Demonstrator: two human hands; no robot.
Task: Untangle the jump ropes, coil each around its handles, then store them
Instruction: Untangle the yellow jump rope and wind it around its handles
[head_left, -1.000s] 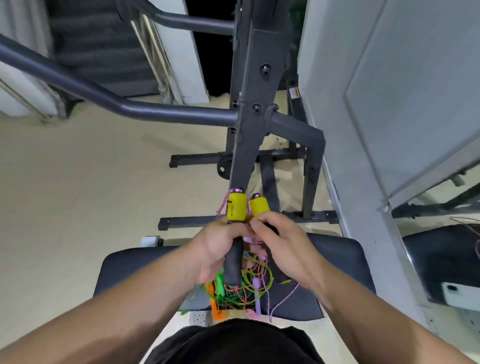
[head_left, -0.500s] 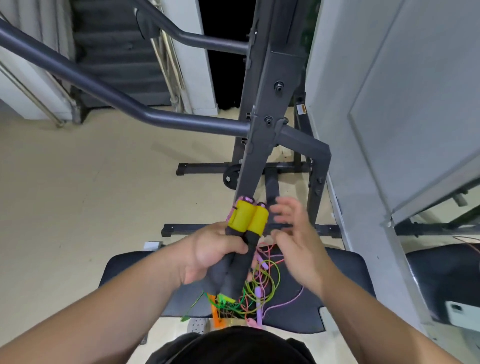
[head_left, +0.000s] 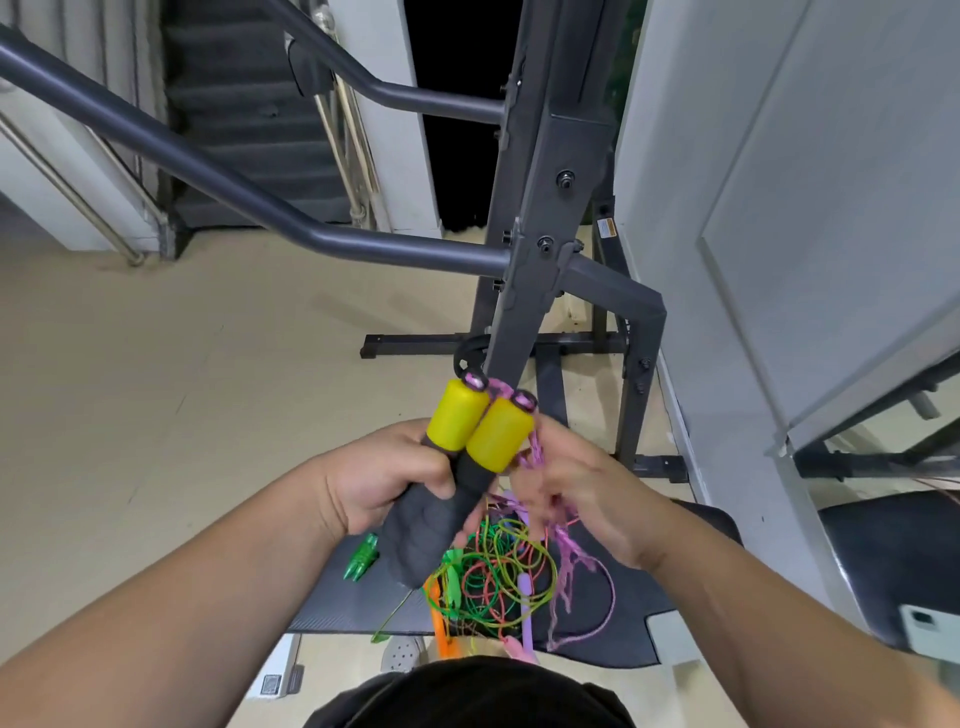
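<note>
My left hand (head_left: 379, 480) grips two jump-rope handles (head_left: 470, 431) side by side; they have yellow tops and dark foam grips, and they tilt up to the right. A pink rope (head_left: 563, 556) runs from their tips down past my right hand (head_left: 576, 493), whose fingers hold the pink rope beside the handles; the hand is blurred. Below, a tangle of green, orange and pink ropes (head_left: 493, 577) lies on the black bench pad (head_left: 353, 597), with a green handle (head_left: 361, 557) and a lilac handle (head_left: 525, 597) in it.
A dark steel rack frame (head_left: 540, 249) with a long bar stands just beyond the bench. A grey-white wall panel (head_left: 779, 234) is close on the right. A second black pad (head_left: 893, 561) with a white device lies at the right. Beige floor spreads left; stairs at the back.
The two handles have tilted further right and risen slightly in my left hand. My right hand, open and apart half a second ago, has come back onto the pink rope beside the handles.
</note>
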